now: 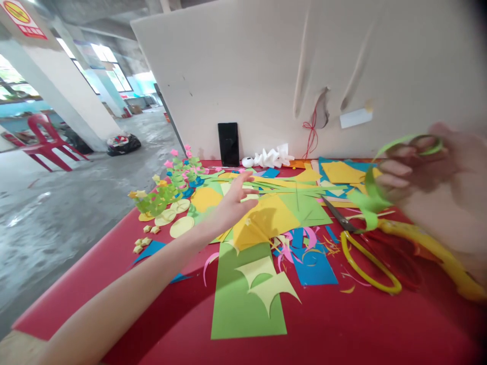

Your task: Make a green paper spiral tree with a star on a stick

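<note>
Right hand [429, 170], blurred, held a green paper strip [368, 204] in curled fingers, the strip looping over them and hanging above yellow-handled scissors [405, 232] on the red tabletop [323, 324]. Left hand [239, 200] extended over the yellow paper sheet [266, 220], fingers open and slightly bent; contact with the paper could not be determined. Black phone [228, 144] stood upright behind.

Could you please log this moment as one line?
left hand: open over yellow paper | right hand: holding green paper strip | scissors: near right hand
</note>
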A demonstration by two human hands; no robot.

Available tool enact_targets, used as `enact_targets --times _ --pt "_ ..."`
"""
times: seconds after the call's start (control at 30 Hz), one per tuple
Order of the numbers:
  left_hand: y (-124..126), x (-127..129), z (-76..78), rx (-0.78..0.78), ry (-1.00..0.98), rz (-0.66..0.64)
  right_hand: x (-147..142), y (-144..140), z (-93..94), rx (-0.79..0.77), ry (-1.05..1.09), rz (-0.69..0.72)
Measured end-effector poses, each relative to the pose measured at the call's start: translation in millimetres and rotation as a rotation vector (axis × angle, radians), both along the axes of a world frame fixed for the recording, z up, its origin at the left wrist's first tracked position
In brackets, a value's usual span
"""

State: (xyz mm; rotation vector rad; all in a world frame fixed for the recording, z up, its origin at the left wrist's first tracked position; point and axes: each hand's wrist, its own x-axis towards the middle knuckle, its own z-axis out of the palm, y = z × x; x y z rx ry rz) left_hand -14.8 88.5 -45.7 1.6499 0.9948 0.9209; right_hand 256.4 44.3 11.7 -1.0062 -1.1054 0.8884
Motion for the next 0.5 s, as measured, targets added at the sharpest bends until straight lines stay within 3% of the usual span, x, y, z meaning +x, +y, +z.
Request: enact_targets --times 0.1,0.17,0.33,0.5 --pt "-8.8 5.7 5.9 -0.02 -0.029 -0.082 -25.3 -9.5 4.4 -0.165 0.24 0.201" --pt "-15.4 9.7 8.1 -0.05 -0.053 -0.169 -35.9 -17.4 2.6 -0.214 0.182 0.254" --pt "-33.4 16.2 8.8 -0.162 -0.174 -0.453 -48.1 -34.0 -6.0 -0.133 -0.306 0.28" --pt "-52.1 21.4 16.3 -0.027 -0.156 -0.372 -56.8 -39.2 -9.2 -0.024 -0.688 0.228"
